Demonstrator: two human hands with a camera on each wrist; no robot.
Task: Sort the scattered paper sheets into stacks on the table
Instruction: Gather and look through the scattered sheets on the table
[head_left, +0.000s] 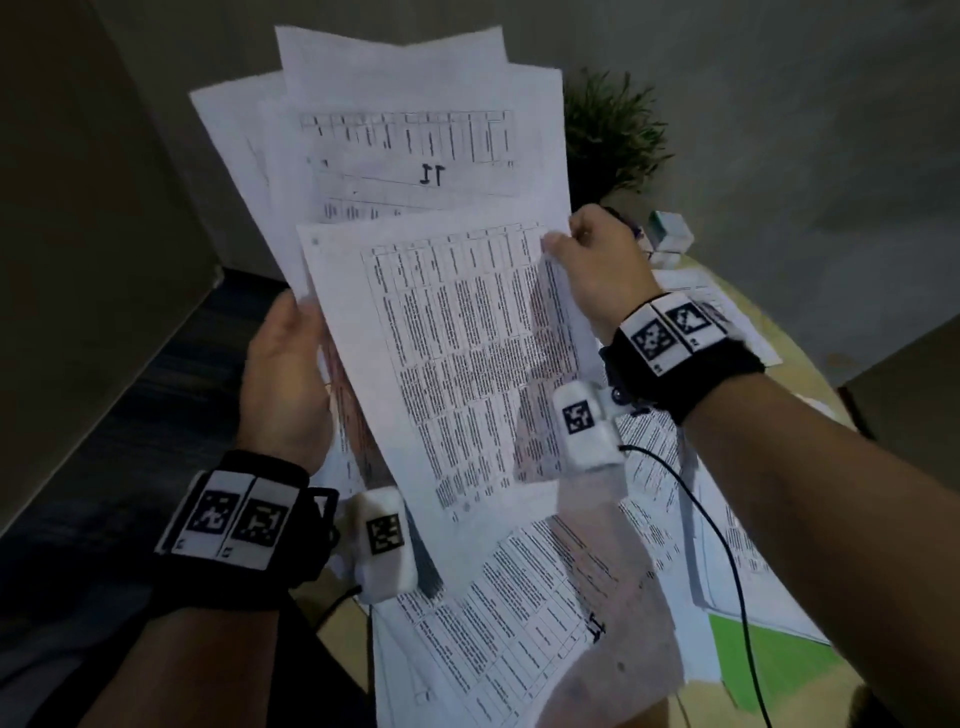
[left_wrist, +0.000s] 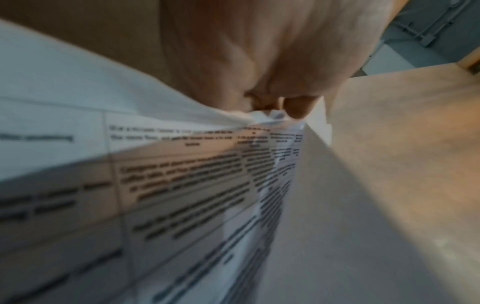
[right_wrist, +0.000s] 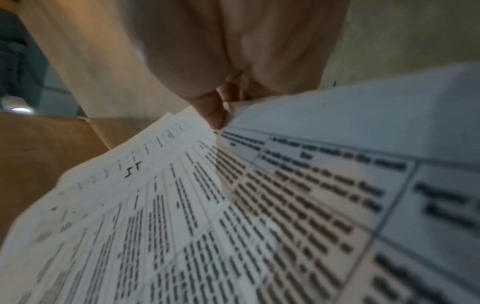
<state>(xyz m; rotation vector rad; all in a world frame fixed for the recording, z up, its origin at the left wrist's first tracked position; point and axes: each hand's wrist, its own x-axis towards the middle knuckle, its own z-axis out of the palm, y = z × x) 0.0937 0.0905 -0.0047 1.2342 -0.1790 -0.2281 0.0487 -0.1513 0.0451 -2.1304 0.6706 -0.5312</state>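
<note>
**Fanned Sheets Held in Both Hands Above the Table**

Nearest the head camera, at 7 and 4 o'clock, are the two forearms, each with a black wrist strap bearing square coded markers and a white camera pod.

The held sheets are white pages printed with dense tabular text. They are fanned out and raised above the table, filling the view from centre to 12 o'clock. At least four overlapping pages can be counted in the fan; the exact number cannot be told. One page carries a handwritten mark resembling "11", seen upside down. The front sheet lies lowest in the fan.

The left hand, at 9 o'clock, grips the fan's left edge, thumb in front; the left wrist view shows its fingertips pressed together on a crumpled paper edge. The right hand, at 2 o'clock, pinches the upper right corner of the front sheet; the right wrist view shows the thumb pressed onto the paper.

More printed sheets lie scattered on the table at 5 o'clock, overlapping; their count cannot be told. One green sheet lies beside them. One potted plant stands at 1 o'clock.
</note>
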